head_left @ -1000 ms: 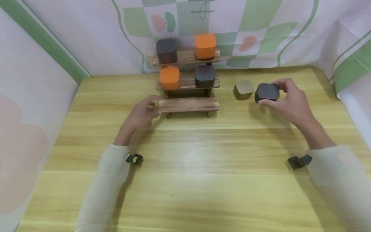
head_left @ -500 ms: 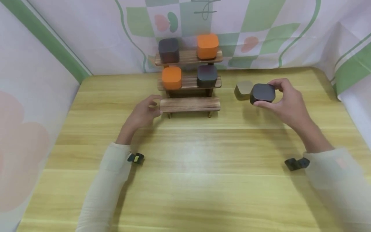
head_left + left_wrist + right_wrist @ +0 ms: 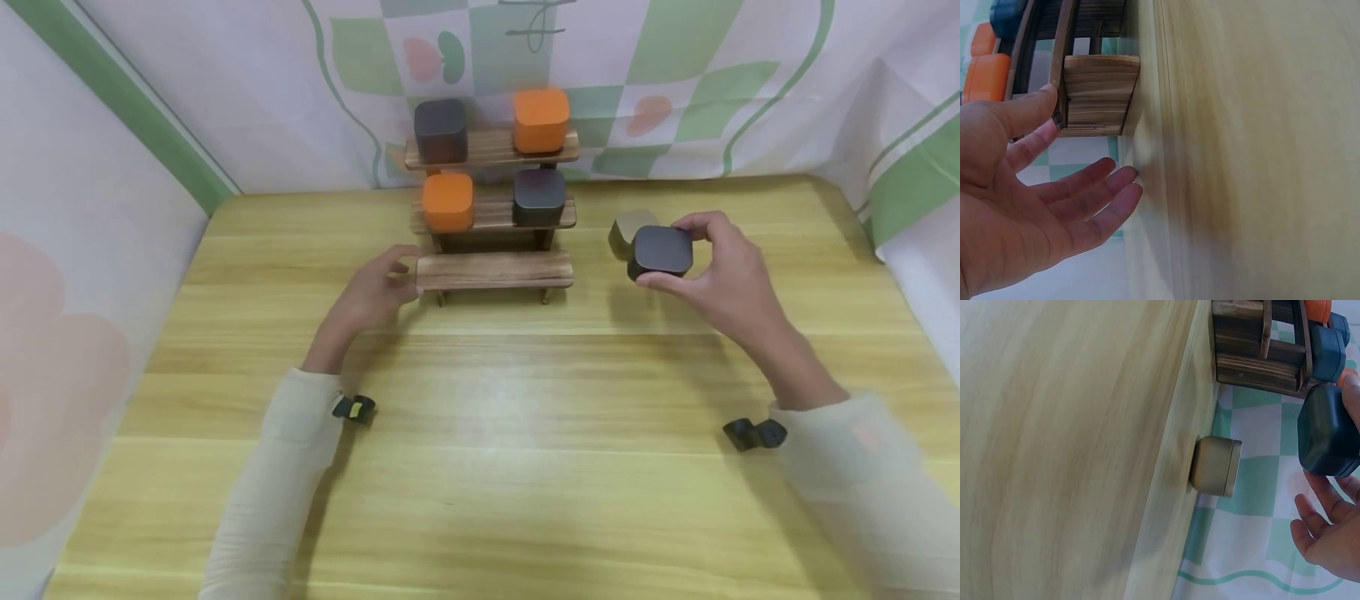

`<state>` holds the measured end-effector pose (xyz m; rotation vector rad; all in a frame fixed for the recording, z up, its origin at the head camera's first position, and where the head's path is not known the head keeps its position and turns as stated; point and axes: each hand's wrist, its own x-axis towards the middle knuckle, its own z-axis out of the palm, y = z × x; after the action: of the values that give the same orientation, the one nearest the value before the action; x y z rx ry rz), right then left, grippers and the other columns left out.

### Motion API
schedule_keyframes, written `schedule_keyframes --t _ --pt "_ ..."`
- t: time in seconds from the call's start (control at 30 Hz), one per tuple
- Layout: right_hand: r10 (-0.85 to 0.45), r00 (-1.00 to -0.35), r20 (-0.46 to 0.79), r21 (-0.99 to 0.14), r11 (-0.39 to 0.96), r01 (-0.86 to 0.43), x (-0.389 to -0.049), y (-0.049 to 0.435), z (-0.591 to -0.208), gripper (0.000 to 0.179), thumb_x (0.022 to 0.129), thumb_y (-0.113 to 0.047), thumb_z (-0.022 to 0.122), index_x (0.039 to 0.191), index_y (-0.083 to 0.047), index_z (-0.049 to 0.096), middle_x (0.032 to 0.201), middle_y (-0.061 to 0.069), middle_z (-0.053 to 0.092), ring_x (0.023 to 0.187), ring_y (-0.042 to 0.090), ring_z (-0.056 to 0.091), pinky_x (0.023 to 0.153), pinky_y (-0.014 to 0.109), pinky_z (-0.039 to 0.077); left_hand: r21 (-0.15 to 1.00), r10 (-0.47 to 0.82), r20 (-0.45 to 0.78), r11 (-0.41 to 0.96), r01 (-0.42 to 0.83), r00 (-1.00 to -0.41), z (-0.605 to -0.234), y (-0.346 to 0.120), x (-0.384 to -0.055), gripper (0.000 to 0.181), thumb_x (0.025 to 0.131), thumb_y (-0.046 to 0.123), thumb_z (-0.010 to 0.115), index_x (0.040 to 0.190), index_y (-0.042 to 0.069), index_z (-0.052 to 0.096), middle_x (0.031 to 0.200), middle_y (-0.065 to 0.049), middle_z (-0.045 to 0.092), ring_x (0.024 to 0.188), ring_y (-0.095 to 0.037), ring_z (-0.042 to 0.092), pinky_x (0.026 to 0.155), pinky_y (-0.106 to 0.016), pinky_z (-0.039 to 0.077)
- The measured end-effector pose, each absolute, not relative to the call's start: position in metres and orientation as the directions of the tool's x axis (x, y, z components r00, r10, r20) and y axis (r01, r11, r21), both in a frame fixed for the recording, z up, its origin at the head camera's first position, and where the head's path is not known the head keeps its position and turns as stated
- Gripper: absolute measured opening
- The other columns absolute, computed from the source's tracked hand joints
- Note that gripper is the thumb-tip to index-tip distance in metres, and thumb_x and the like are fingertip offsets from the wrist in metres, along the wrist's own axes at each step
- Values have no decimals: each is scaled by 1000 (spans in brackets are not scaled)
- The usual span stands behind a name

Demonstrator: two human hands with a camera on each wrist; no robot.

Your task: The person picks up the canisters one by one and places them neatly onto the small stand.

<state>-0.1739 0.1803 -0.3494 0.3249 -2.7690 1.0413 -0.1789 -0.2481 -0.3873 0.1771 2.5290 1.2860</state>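
My right hand point(image 3: 731, 279) pinches a black rounded-square tin point(image 3: 662, 252) between thumb and fingers. In the right wrist view this black tin point(image 3: 1327, 431) is held off the table. A gold tin point(image 3: 632, 232) of similar shape stands on the table just behind it, partly covered in the head view. My left hand point(image 3: 371, 292) holds the left end of the lowest step of a three-step wooden display stand point(image 3: 495, 271) with thumb and forefinger. Its other fingers point(image 3: 1094, 200) extend loosely beneath, as the left wrist view shows.
On the top step stand a black tin point(image 3: 441, 132) at left and an orange tin point(image 3: 542, 121) at right. The middle step bears an orange tin point(image 3: 448, 202) at left and a black tin point(image 3: 539, 198) at right. A patterned cloth point(image 3: 675, 75) hangs behind the table point(image 3: 487, 467).
My right hand has carried the black tin leftward and slightly nearer, so it now overlaps the gold tin in the head view. The left hand stays at the stand's end.
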Motion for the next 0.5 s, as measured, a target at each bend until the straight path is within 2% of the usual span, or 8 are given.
schedule_keyframes --t 0.5 --pt "-137 -950 281 -629 721 -290 -173 164 -349 76 67 -11 95 128 7 53 122 25 57 113 42 51 94 56 36 760 224 -218 649 -21 -950 -385 -247 -178 50 99 15 64 145 17 46 144 -25 47 128 -41 49 94 -54 49"
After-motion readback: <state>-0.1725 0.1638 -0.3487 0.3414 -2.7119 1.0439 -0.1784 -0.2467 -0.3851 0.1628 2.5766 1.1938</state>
